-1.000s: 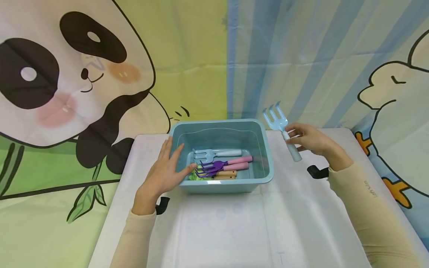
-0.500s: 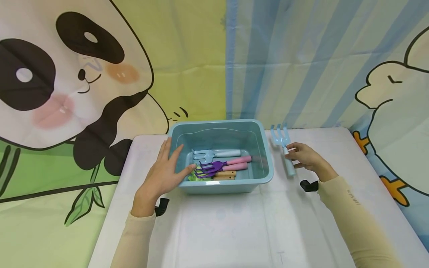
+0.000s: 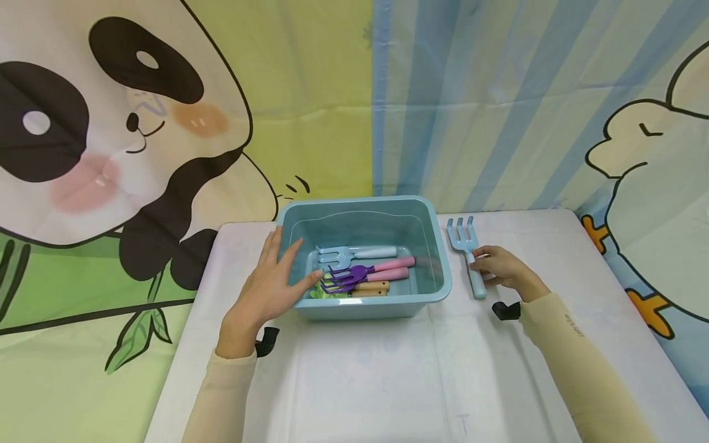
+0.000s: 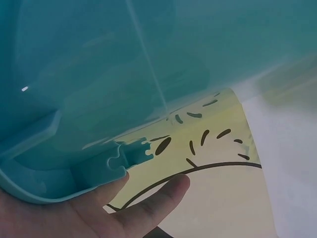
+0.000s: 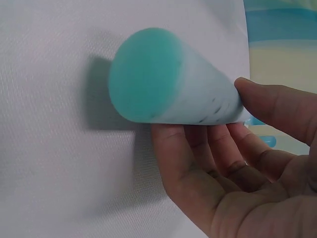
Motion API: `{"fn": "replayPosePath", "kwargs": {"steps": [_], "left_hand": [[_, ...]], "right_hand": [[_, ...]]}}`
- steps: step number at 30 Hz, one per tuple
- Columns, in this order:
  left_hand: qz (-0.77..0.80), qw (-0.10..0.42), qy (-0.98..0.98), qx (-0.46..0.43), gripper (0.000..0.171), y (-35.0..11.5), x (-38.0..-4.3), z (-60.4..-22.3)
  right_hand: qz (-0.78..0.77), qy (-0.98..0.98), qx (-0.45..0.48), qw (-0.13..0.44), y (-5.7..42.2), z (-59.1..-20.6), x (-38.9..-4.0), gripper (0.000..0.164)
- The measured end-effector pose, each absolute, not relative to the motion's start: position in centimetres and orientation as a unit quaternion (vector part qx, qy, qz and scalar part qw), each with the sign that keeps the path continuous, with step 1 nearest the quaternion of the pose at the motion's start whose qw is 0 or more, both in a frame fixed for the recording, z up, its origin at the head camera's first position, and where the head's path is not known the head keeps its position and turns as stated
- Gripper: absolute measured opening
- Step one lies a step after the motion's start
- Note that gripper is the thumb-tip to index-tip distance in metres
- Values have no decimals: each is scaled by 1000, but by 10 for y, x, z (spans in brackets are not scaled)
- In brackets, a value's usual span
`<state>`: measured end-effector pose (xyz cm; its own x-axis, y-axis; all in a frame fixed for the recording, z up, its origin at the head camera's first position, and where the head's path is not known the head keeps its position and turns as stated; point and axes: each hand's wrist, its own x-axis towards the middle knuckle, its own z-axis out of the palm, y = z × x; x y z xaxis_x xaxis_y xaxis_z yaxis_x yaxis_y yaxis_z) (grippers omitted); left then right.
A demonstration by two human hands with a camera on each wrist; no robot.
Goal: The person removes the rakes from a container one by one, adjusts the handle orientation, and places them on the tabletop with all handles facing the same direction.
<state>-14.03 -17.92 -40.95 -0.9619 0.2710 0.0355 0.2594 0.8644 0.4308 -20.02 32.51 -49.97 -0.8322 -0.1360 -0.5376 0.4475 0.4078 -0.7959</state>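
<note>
A light blue hand rake (image 3: pixel 461 239) lies along the table to the right of the blue plastic bin (image 3: pixel 360 312), its tines pointing at the back. My right hand (image 3: pixel 503 269) pinches its pale handle (image 5: pixel 203 87), thumb on one side and fingers on the other. Across the bin's left end rests my left hand (image 3: pixel 267 288), fingers spread and straight over the rim; the left wrist view shows its fingers under the rim's edge (image 4: pixel 47 200). Inside the bin are another light blue hand rake (image 3: pixel 342 256), purple rakes with pink handles (image 3: pixel 396 274), and green tools (image 3: pixel 327 288) beside wooden handles (image 3: pixel 372 293).
The white-covered table (image 3: pixel 365 381) extends in front of the bin and to both sides. A printed cloth (image 3: pixel 310 92) with a panda and a bird hangs close behind the table's back edge. Black camera mounts (image 3: pixel 506 311) stick out from both wrists.
My right hand has lowered the light blue rake from above the table onto it, moving down and slightly left. The left hand has stayed at the bin.
</note>
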Motion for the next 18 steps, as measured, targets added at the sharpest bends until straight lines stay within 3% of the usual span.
{"fn": "replayPosePath", "kwargs": {"steps": [18], "left_hand": [[229,14,964,132,92,-179,-139,-409]], "right_hand": [[-505,806,96,292,323,-494,-205,57]]}}
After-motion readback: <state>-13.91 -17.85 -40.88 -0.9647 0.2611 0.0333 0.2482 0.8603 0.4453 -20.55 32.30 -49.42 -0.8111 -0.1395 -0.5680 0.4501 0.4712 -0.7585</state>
